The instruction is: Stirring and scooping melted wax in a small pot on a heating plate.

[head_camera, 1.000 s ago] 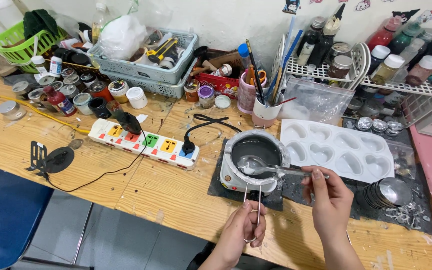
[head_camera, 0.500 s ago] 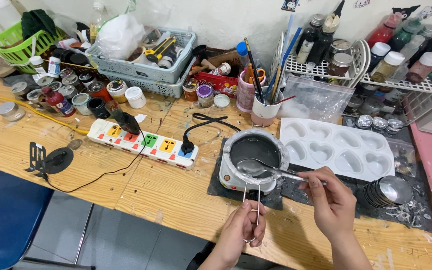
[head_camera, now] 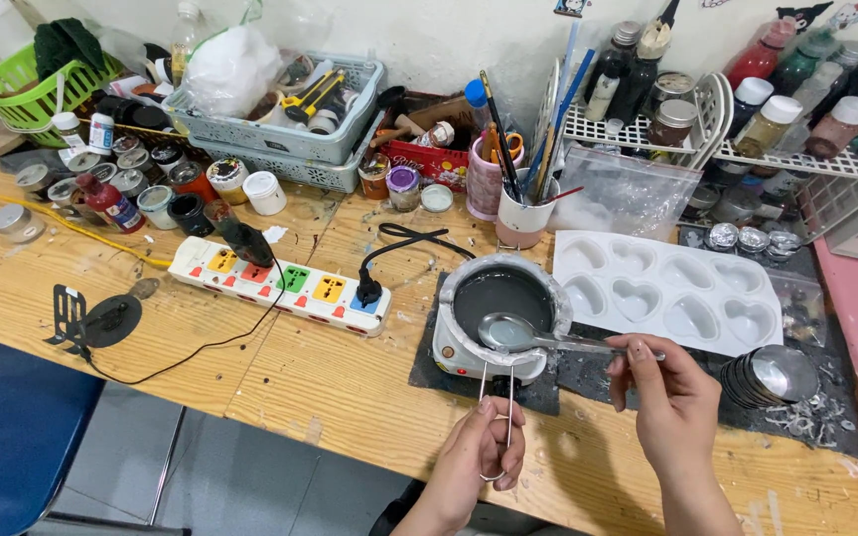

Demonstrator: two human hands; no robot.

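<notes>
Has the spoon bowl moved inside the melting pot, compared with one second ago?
Yes. The spoon bowl shifted rightward in the melting pot, toward the heart mould.

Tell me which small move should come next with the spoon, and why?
Probably carry the spoon sideways toward the heart-shaped mould. Its bowl sits at the rim of the melting pot, the right hand grips the handle, and the left hand steadies the pot's wire handle; the mould's cavities look empty.
</notes>
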